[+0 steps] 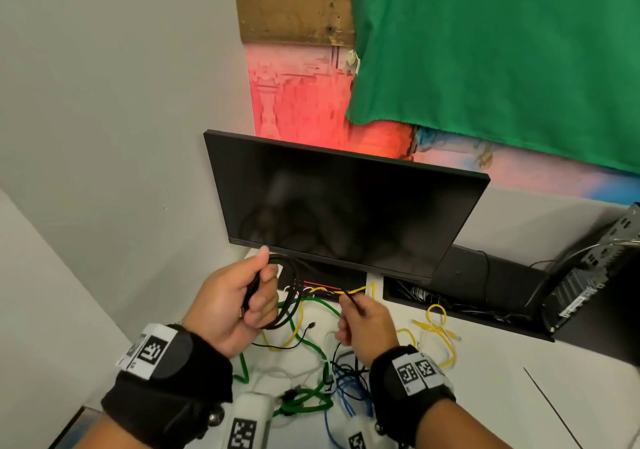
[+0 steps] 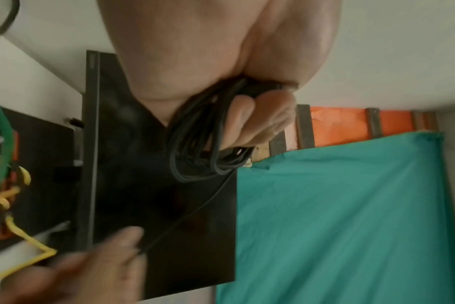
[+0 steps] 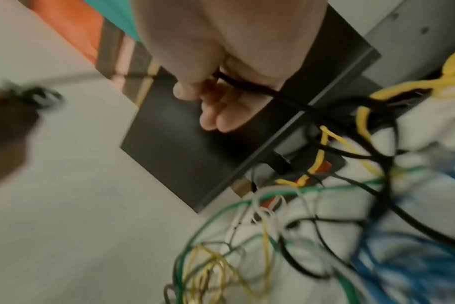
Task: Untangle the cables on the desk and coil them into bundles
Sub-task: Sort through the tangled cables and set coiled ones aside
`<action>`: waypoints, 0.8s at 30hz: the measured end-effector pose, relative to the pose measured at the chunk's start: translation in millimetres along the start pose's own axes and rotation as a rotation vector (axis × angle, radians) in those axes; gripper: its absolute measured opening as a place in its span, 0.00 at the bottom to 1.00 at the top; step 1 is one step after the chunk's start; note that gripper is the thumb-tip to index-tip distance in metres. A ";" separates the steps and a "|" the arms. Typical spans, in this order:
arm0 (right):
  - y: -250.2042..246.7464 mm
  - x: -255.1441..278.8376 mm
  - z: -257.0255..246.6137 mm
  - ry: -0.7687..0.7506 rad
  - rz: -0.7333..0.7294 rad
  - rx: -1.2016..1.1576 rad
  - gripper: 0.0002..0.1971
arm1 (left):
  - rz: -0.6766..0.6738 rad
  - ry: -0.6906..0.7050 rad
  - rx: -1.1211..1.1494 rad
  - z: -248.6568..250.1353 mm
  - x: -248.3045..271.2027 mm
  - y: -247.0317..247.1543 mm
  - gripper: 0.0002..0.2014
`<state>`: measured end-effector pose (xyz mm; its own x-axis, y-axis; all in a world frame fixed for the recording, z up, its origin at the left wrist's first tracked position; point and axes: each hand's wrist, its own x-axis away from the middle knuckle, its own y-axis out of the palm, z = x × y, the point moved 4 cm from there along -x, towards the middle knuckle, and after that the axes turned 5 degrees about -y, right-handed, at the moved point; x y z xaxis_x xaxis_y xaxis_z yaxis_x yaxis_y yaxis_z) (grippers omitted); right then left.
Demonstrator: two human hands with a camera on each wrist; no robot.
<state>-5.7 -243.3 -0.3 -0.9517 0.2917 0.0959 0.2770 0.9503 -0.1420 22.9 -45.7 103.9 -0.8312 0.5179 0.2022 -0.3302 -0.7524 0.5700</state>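
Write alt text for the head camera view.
The left hand grips a coil of black cable while the right hand pinches its loose end, above a tangle of green, yellow and blue cables on a white desk. A dark monitor stands behind.

Both forearms reach forward side by side, each wrist wrapped in a black strap bearing white printed markers. The left hand (image 1: 232, 305) is raised a little higher, fingers curled into a fist round a coil of black cable (image 2: 195, 142), thumb up. The right hand (image 1: 369, 327), knuckles up, pinches a strand of that cable between thumb and fingers (image 3: 221, 115).
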 end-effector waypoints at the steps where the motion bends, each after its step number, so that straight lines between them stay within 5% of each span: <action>1: 10.1 8.2 7.2 0.066 -0.109 0.074 0.16 | -0.007 0.013 0.002 1.9 1.1 2.9 0.16; 5: 55.6 44.6 13.5 0.024 -0.675 0.840 0.20 | 0.148 0.073 -0.061 -9.8 -3.5 9.2 0.15; 8: 73.7 54.1 -8.7 -0.158 -0.524 1.220 0.28 | 0.175 0.048 -0.061 -31.3 -8.8 12.8 0.17; 14: 69.8 65.9 -30.4 -0.158 -0.778 1.044 0.11 | 0.254 0.116 0.125 -29.5 -10.9 3.3 0.14; 16: 58.4 63.9 -38.8 -0.190 -0.738 0.839 0.15 | 0.365 0.233 0.112 -12.6 -10.0 -7.4 0.12; 19: 41.0 55.0 -33.9 -0.283 -0.365 0.555 0.09 | 0.496 0.359 0.167 8.5 -6.2 -22.6 0.14; 22: 31.6 41.8 -27.0 -0.426 -0.115 0.541 0.03 | 0.504 0.373 0.274 13.8 -5.7 -30.4 0.16; 24: 29.3 29.3 -19.4 -0.402 -0.126 0.670 0.06 | 0.440 0.343 0.305 9.6 -6.9 -27.4 0.15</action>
<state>-22.9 -204.7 17.4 -0.9808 0.0032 -0.1950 0.1472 0.6682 -0.7293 41.9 -24.9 94.5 -0.9727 -0.0113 0.2319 0.1756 -0.6891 0.7031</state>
